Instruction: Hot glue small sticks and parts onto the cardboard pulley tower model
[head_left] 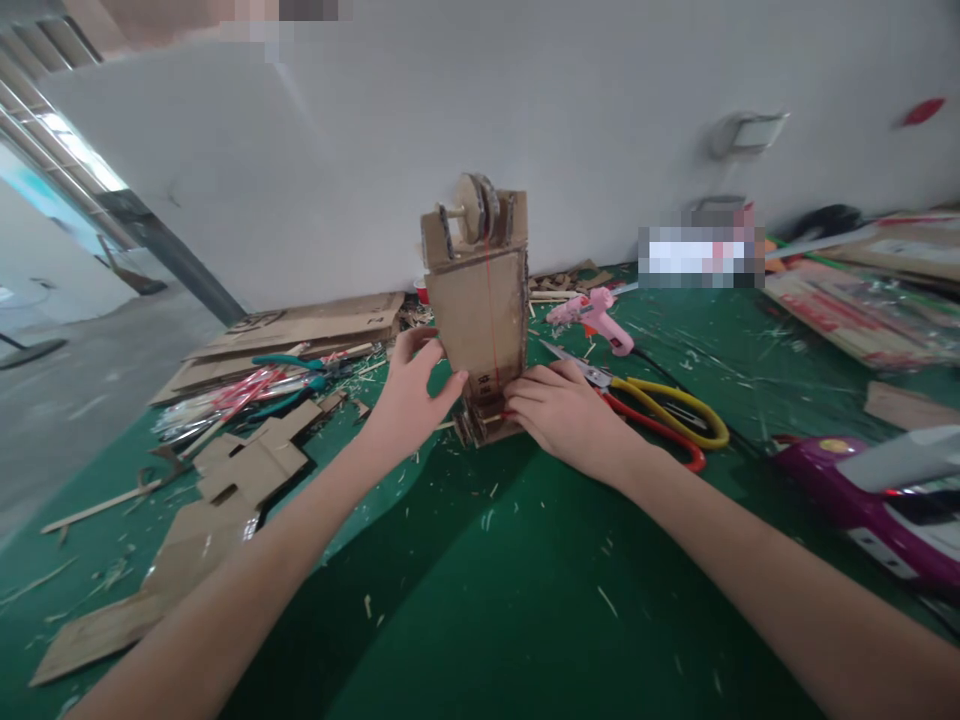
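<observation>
A cardboard tower (476, 310) stands upright on the green table, with round cardboard discs (474, 208) on a stick axle between two uprights at its top. A thin red string (491, 310) runs down its front face. At its foot is a smaller cardboard wheel (469, 425) with a stick through it. My left hand (411, 395) is curled at the tower's left edge, thumb in front and fingers partly behind. My right hand (551, 410) has its fingers closed against the lower right corner, close to the string's lower end; what its fingertips cover is hidden.
Right of the tower lie scissors (675, 405) with red and yellow handles and a pink glue gun (596, 318). A purple device (832, 490) sits nearer on the right. Cardboard scraps (251, 455), teal-handled pliers (289, 385) and flat cardboard sheets (300, 325) cover the left side.
</observation>
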